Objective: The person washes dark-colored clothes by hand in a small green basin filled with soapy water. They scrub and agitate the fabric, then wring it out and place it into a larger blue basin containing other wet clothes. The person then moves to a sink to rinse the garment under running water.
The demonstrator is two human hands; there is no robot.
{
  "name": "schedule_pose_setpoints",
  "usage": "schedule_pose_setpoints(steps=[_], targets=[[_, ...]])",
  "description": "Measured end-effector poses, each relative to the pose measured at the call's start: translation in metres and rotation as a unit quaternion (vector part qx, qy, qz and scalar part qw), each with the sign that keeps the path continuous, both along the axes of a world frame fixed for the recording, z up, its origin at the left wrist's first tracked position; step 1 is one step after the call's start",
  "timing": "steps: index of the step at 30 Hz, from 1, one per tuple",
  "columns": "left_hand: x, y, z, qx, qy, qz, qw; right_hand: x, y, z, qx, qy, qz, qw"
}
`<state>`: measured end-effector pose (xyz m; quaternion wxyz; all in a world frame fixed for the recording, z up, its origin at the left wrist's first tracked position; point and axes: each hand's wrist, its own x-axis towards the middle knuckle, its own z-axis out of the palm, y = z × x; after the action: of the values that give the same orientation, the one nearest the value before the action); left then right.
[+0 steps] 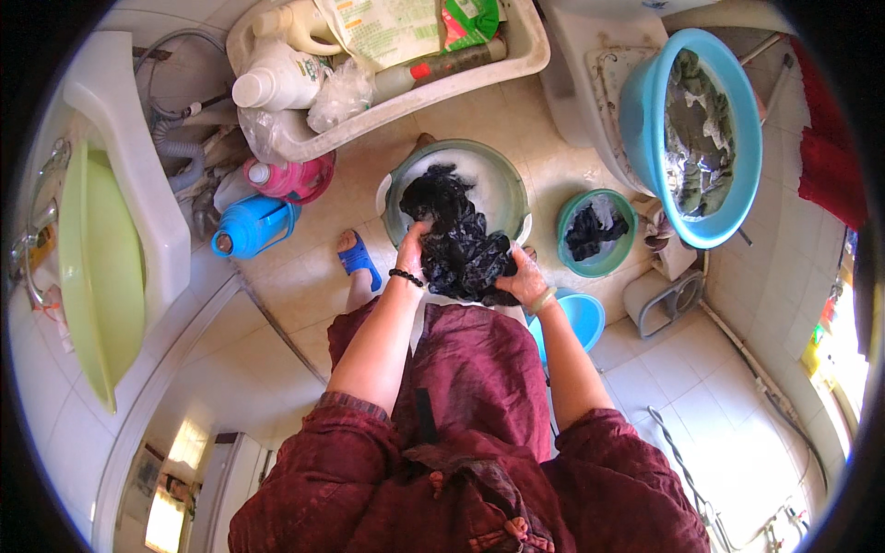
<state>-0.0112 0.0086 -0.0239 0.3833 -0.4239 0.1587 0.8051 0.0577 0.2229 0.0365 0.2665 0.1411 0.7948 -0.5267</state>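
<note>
A bunched wet black garment (456,235) hangs between my two hands, over the near side of a large basin (394,184) with whitish sudsy water. My left hand (412,253) grips the cloth's left side, a dark bead bracelet on its wrist. On the right, my right hand (524,276) is closed on the lower right part of the bundle, with a pale bangle on the wrist. Part of the garment trails forward into the basin. Which kind of garment it is, I cannot tell.
A small green basin (564,256) with dark cloth stands right of the large one. Farther right is a big blue basin (645,120) of soaking clothes. A light blue basin (586,318) sits by my right forearm. Ahead, a white tub (369,111) holds bottles; left, a blue thermos-like jug (247,227).
</note>
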Motion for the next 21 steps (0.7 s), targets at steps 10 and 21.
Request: schedule_pose_setpoints(steps=[10,21], targets=[[-0.002,-0.004,0.015,-0.013,0.038,-0.039,0.998,0.019,-0.018,-0.135,-0.026,-0.024,-0.155,0.987],[-0.004,0.017,0.059,-0.059,0.15,-0.162,0.974,0.007,-0.038,-0.019,-0.215,-0.107,-0.357,0.903]])
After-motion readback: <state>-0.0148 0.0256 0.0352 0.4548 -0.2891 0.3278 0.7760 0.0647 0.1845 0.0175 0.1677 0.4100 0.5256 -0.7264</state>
